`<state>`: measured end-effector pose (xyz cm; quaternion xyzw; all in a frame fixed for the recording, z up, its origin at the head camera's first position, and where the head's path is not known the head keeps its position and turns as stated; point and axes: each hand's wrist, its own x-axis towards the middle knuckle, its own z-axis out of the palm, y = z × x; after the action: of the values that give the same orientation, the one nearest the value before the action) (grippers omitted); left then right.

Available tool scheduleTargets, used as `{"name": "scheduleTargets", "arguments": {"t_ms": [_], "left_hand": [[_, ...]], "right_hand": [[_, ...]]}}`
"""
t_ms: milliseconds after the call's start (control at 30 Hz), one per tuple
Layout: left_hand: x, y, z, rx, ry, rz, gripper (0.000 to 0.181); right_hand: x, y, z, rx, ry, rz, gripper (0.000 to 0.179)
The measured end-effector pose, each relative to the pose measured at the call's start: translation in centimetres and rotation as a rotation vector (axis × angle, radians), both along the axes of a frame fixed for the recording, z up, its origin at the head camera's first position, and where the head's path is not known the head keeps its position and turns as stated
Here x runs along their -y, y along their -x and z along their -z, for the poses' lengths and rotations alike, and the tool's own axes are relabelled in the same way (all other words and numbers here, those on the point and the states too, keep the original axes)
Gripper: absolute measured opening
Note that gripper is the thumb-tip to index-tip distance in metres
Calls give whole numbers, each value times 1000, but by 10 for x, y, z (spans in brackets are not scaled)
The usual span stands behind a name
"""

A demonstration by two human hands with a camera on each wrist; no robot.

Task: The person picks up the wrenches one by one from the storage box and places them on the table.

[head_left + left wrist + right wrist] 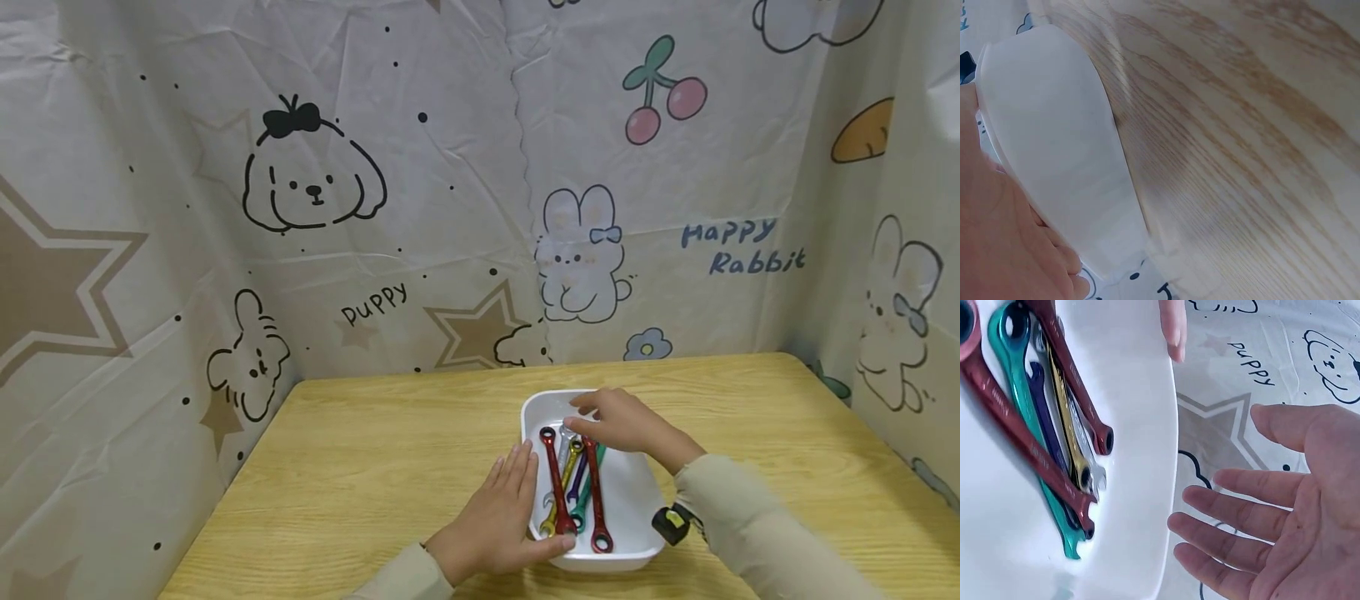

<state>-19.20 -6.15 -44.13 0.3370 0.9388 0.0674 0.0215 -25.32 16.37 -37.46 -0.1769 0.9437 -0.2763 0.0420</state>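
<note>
A white tray [626, 517] holds several combination wrenches. A red wrench [556, 479] lies on the left and another red wrench [596, 492] on the right. Between them are a yellow wrench [1065, 415], a purple wrench [1044, 406], a green wrench [1017, 375] and a silver wrench [1094, 475]. My left hand [498, 512] rests along the tray's left rim, fingers straight and thumb spread across the near corner. Over the tray's far end hovers my right hand [618, 421], its fingers apart and holding nothing; it overlaps the wrenches' far ends in the head view.
The tray stands on a wood-grain table [375, 467]. Behind and beside the table hangs a printed cloth [450, 225] with cartoon animals. A small black device [671, 525] with a yellow mark sits at the right sleeve, beside the tray.
</note>
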Motion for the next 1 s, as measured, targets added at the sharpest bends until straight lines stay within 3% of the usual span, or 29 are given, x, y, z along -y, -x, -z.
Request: {"name": "scheduleTargets", "arguments": {"t_ms": [233,333,600,833,1000], "left_hand": [[1,0,-1,-29,0,12,107],[1,0,-2,-29,0,14,107],[2,-3,-2,-67,-10,29,108],[2,-2,0,-86,0,25,109],[2,-2,0,-98,-8,32,109]], "right_hand": [[18,5,11,30,50,-19,43],[24,8,20,88,82,-3,39],[33,11,36,308,189,124,36],[39,14,46,396,272,203,33],[46,14,47,434,273,280,28]]}}
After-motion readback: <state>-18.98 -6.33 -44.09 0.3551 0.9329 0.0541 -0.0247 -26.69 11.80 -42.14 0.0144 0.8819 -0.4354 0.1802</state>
